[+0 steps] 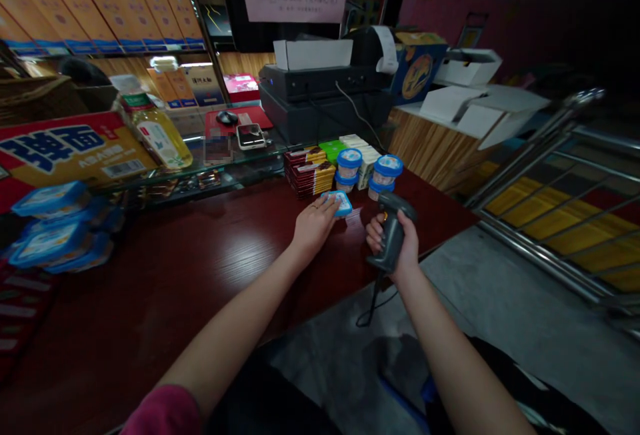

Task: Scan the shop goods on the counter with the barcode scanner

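Note:
My right hand point(395, 241) is wrapped round the grip of a dark grey barcode scanner point(395, 221), whose cord hangs below past the table edge. Fingers of my left hand point(316, 221) rest over a small blue-lidded tub point(343, 203) on the dark red table, gripping it from its near left side. Right behind the tub stand stacked round blue-lidded cups point(349, 163) and a second cup stack point(387, 171). Beside them lies a pile of maroon and yellow packets point(311, 173), with green and pale packs point(333, 151) behind.
More blue-lidded tubs point(55, 235) are stacked at the table's left. An oil bottle point(155, 128) stands by a printed carton point(70, 145). At the back are a black cash drawer point(325, 115) and a receipt printer point(367, 48). A metal railing point(540, 248) runs along the right.

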The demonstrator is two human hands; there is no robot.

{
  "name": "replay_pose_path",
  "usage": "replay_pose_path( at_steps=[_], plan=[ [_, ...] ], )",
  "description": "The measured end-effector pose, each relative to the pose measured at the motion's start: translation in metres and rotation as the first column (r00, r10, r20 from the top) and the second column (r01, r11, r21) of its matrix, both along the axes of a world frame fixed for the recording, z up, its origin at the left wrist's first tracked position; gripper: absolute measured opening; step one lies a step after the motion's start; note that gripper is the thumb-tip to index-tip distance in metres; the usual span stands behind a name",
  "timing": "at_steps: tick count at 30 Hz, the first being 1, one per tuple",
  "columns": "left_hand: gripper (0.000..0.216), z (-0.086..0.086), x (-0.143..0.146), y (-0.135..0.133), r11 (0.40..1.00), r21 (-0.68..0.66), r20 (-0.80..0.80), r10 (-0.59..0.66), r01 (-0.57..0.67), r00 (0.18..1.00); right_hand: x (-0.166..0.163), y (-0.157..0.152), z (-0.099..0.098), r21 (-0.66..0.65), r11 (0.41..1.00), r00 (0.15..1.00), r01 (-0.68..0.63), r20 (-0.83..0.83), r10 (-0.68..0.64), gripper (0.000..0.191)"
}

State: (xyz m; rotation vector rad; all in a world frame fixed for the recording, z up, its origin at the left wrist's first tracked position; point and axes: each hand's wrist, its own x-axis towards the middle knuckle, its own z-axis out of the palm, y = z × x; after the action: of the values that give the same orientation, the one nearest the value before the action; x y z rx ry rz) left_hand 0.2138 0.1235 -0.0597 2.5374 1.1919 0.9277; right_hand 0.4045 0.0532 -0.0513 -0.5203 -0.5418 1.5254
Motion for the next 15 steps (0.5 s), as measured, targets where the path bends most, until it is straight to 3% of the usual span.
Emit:
replay_pose_path(
  at_steps=[8,15],
  plan=[
    [0.040,-0.002,0.011,0.030,0.990,-0.106,0.130,0.108,-0.094,0.986,-0.008,-0.001,0.002,0.008,1.000,0.997,-0.020,0.078,0.019,0.030],
    [0.045,0.002,0.011,0.027,0.988,0.003,0.038,0.156,-0.156,0.987,-0.008,-0.004,0.006,0.001,0.997,0.991,-0.073,0.111,0.073,0.029]
  ],
)
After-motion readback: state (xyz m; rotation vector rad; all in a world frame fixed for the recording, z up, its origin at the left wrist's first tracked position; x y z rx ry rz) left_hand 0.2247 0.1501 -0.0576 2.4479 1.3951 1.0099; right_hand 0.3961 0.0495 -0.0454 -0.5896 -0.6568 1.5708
